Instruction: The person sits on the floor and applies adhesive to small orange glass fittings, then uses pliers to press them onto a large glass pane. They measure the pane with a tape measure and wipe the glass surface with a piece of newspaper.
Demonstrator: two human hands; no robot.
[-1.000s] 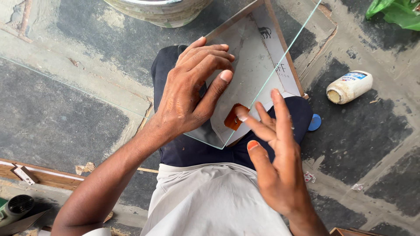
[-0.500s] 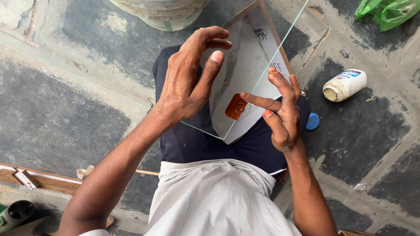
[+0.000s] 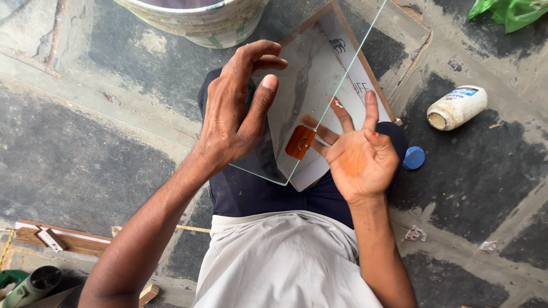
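Glass pane (image 3: pixel 297 108) rests tilted on the lap over a framed board (image 3: pixel 348 74). Left hand (image 3: pixel 234 114) presses its face, fingers spread; right hand (image 3: pixel 357 154) open against its edge. Seating into the frame appears unfinished.

Bucket (image 3: pixel 200 23) — green bag (image 3: pixel 508 11) — edge-cropped

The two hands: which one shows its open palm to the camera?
The right hand. Its palm faces up with the fingers spread beside the glass sheet, while the left hand shows its back, fingers curled over the glass.
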